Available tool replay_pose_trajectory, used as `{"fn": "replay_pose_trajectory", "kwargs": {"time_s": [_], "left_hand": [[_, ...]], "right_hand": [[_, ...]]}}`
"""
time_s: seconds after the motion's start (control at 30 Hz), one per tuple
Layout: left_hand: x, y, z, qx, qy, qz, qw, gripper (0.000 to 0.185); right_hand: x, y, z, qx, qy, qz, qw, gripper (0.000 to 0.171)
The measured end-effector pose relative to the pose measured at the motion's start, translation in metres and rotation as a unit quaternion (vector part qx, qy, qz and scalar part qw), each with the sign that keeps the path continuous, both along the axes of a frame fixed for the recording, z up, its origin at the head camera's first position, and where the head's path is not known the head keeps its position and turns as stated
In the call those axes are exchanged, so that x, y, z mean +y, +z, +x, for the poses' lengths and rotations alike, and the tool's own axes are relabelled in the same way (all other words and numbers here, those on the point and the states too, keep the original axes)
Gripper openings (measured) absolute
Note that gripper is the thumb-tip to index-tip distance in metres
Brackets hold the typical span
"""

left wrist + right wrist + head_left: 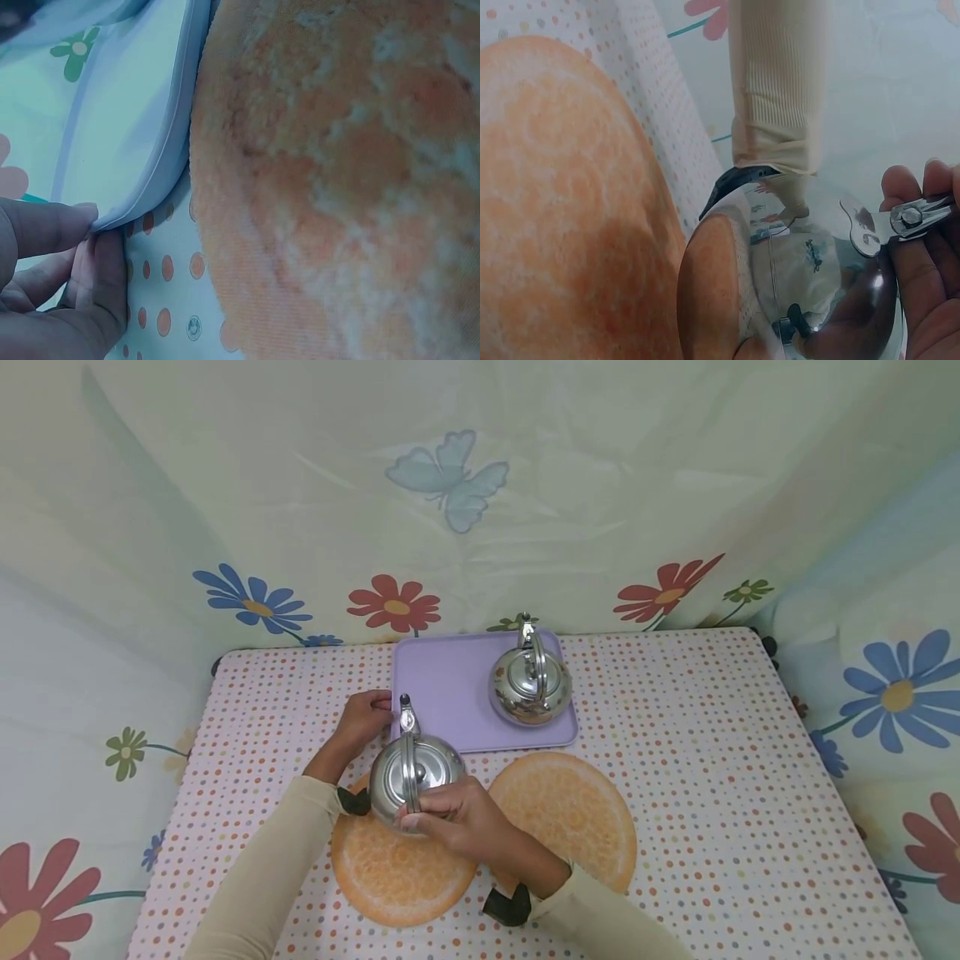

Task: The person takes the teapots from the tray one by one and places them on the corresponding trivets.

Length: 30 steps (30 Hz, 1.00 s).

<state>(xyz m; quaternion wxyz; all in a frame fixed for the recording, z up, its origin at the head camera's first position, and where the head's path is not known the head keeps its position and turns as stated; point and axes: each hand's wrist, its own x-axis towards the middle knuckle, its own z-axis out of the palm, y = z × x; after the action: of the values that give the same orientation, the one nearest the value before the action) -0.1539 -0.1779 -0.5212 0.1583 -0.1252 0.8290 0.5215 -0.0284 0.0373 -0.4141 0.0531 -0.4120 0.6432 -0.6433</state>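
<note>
- Kettle point(433, 767) of polished steel, seen over the far part of the left orange-slice placemat point(405, 881), its front overlapping the near-left corner of the lilac tray point(450, 685); it looks raised, though by how much cannot be told.
- Right hand point(465, 814) grips the near end of the hoop handle point(408, 768), fingers and thumb curled round it.
- Left hand point(365, 714) pinches the tray's rim on its left side, close to the near corner, as the left wrist view shows.
- Key relation: the held kettle lies ahead and left of the right forearm, and just right and nearer the person than the left hand. Its long axis runs almost straight away from the body, spout point(407, 714) toward the flowered curtain point(562, 543); the tray's left half lies ahead and slightly right of it.
- Second kettle point(528, 689) stands on the tray's right half, spout likewise facing the curtain.
- Right orange-slice placemat point(573, 818) lies on the dotted tablecloth point(712, 777), partly under the right forearm in the head view.
</note>
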Motion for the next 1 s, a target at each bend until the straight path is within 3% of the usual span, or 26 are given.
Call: {"fn": "replay_pose_trajectory", "kwargs": {"time_s": [0.27, 1.0], "left_hand": [[-0.002, 0.000, -0.002, -0.014, -0.008, 0.003, 0.9999, 0.048], [-0.007, -0.003, -0.002, -0.015, -0.016, 0.014, 0.9997, 0.048]], "right_hand": [[-0.002, -0.003, 0.009, 0.014, 0.006, -0.024, 1.000, 0.010], [-0.004, -0.007, 0.032, -0.013, 0.018, -0.027, 0.999, 0.010]]}}
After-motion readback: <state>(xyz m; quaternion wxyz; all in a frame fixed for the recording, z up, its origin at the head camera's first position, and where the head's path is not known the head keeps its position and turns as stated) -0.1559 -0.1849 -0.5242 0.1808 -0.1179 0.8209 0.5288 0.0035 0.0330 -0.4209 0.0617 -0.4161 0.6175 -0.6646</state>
